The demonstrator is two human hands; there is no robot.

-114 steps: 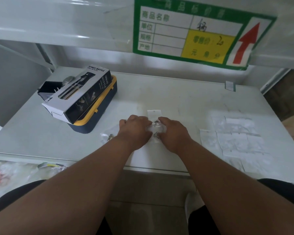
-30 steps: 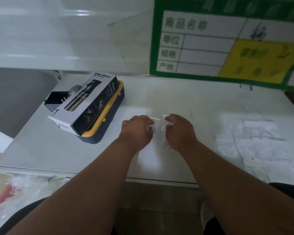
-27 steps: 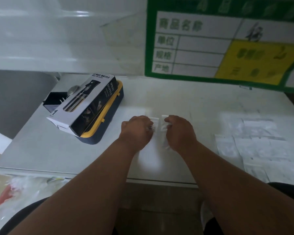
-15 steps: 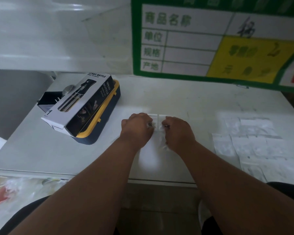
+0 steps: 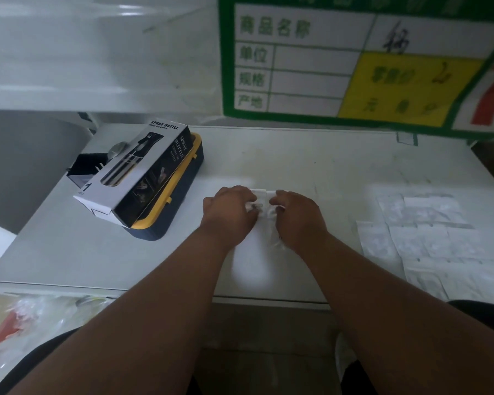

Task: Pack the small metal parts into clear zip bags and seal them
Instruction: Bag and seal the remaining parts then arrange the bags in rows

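Both my hands rest side by side on the white table [image 5: 311, 163], fingers curled around a small clear zip bag [image 5: 264, 195]. My left hand [image 5: 228, 209] pinches the bag's left side and my right hand [image 5: 295, 215] its right side. A small metal part [image 5: 256, 206] glints between my fingertips; whether it is inside the bag I cannot tell. The bag's white top strip sticks out beyond my fingers. Most of the bag is hidden under my hands.
A spray bottle carton [image 5: 137, 172] lies on a blue and yellow case [image 5: 177, 195] at the left. Several flat clear bags [image 5: 422, 235] lie spread at the right. A green price sign [image 5: 362, 61] hangs above. Plastic wrapping [image 5: 26, 317] sits below the table's left front edge.
Over the last second my hands have drawn closer together on the bag. The view has shifted slightly. In the earliest frame a filled bag lay left of my left hand; it is out of sight now.
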